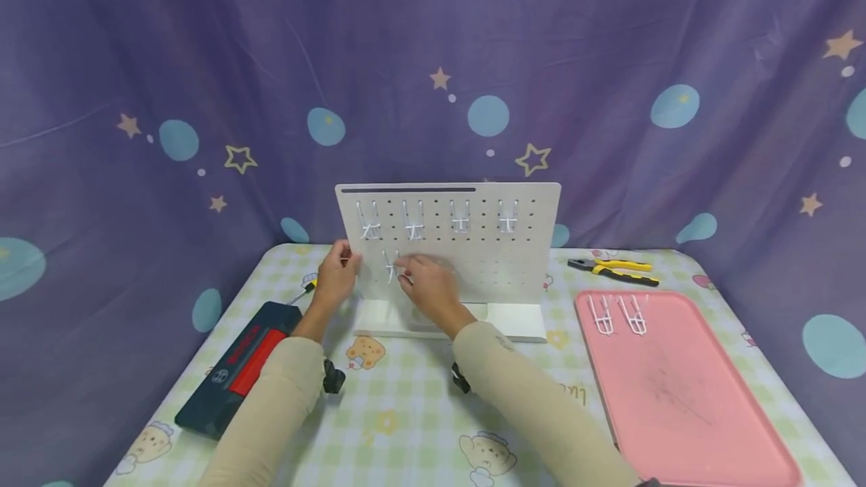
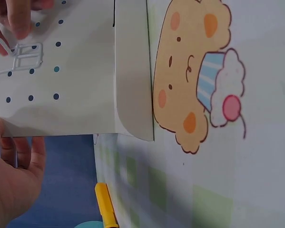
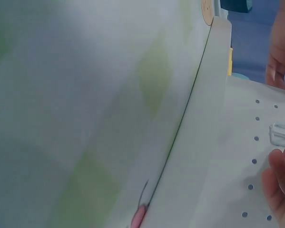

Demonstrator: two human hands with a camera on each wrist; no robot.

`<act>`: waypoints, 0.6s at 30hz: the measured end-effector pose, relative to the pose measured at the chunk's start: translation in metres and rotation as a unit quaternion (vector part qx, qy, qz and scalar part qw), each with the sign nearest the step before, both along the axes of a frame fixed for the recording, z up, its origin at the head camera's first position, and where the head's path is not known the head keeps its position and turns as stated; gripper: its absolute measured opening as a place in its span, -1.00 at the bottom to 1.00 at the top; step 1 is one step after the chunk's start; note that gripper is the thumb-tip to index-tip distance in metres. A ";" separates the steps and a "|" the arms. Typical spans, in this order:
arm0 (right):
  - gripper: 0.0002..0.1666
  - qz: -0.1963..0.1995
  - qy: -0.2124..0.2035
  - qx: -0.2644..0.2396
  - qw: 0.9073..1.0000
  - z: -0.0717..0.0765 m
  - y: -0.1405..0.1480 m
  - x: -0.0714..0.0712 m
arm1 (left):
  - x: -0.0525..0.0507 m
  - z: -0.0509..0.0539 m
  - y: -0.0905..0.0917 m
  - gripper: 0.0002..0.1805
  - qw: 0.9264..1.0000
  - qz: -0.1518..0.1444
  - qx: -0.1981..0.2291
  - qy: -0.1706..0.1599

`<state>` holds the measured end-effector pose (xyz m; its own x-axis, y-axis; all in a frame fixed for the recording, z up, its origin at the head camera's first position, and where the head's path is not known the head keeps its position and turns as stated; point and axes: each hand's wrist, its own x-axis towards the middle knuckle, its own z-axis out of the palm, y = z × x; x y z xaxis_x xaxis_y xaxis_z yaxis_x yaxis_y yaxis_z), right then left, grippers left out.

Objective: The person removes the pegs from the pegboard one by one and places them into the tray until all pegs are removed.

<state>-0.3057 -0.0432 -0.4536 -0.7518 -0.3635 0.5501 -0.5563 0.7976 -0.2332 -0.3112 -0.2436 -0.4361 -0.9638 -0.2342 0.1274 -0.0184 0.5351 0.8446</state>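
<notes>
A white pegboard (image 1: 501,269) stands upright on its base, with several white wire hooks along its upper rows. One more hook (image 1: 390,267) is against the board lower left, also seen as a white wire hook (image 2: 28,56) in the left wrist view. My right hand (image 1: 429,284) pinches that lower hook at its upper end. My left hand (image 1: 336,276) grips the board's left edge, fingers behind it and thumb at the front; the left wrist view shows the left hand (image 2: 16,175) curled round that edge.
At the right lies a pink tray (image 1: 676,412) with two wire hooks (image 1: 601,316). Yellow-black pliers (image 1: 612,270) lie behind it. On the left are a dark case (image 1: 237,367) with a red panel and a yellow-handled screwdriver (image 1: 304,290).
</notes>
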 end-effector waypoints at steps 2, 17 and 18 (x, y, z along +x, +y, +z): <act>-0.72 -0.008 -0.004 -0.001 1.000 0.001 -0.004 0.000 | 0.000 0.001 0.001 -0.71 1.000 -0.002 -0.003 0.003; -0.93 -0.056 0.038 -0.049 0.996 -0.003 -0.022 -0.003 | 0.001 0.000 -0.001 -0.71 1.000 -0.004 -0.017 0.013; -0.93 -0.055 0.040 -0.051 0.996 -0.003 -0.022 -0.002 | 0.001 0.000 0.000 -0.71 1.000 -0.004 -0.017 0.012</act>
<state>-0.3081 -0.0653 -0.4568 -0.7359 -0.2205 0.6401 -0.4868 0.8294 -0.2739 -0.3098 -0.2441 -0.4358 -0.9622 -0.2211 0.1589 0.0067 0.5641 0.8257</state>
